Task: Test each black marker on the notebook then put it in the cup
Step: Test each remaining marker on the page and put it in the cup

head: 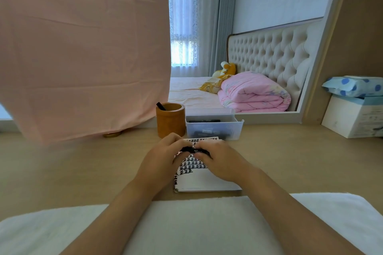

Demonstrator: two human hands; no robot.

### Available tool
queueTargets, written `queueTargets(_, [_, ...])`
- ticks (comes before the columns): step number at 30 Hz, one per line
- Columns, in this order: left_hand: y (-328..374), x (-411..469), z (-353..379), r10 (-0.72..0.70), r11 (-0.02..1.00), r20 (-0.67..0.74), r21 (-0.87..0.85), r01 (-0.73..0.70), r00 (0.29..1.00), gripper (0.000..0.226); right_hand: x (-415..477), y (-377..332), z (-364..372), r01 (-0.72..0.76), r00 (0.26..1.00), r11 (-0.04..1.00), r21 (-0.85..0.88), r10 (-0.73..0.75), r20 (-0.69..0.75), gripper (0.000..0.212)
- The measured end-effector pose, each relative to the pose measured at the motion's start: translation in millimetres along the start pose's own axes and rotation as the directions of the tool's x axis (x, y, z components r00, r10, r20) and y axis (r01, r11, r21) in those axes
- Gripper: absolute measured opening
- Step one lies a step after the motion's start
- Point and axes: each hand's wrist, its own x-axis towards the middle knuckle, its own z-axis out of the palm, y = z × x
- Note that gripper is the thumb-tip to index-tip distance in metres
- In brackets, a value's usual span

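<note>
While over the notebook [199,174], left hand [160,157] and right hand [222,161] grip one marker [193,149].

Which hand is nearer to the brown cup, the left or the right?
Left. The left hand grips the marker just in front of the cup; the right hand holds the marker's other end, further to the right.

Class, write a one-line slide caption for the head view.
Left hand and right hand grip a black marker over the notebook; the cup stands behind.
</note>
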Motion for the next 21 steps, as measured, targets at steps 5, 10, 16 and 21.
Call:
queueTargets(5, [-6, 3, -5, -0.037, 0.998, 0.125, 0.047, 0.031, 0.991, 0.026, 2, 0, 2, 0.022, 1.000, 0.990, -0.143, -0.019, 0.021, 0.021])
queueTargets(10, [-11, 7, -9, -0.133, 0.991, 0.230, 0.054, 0.124, 0.964, 0.027, 6, -1, 2, 0.128, 0.987, 0.959, -0.252, -0.149, -0.064, 0.026])
queueTargets(16, [-15, 10, -12, -0.103, 0.995, 0.222, 0.041, 0.096, 0.970, 0.023, 6, -7, -1, 0.069, 0.997, 0.985, -0.160, -0.072, -0.013, 0.021])
queueTargets(21, [-14, 8, -13, -0.089, 0.995, 0.223, 0.055, 0.079, 0.971, 0.022, 6, -5, 0, 0.037, 0.999, 0.990, -0.133, -0.037, 0.005, 0.023])
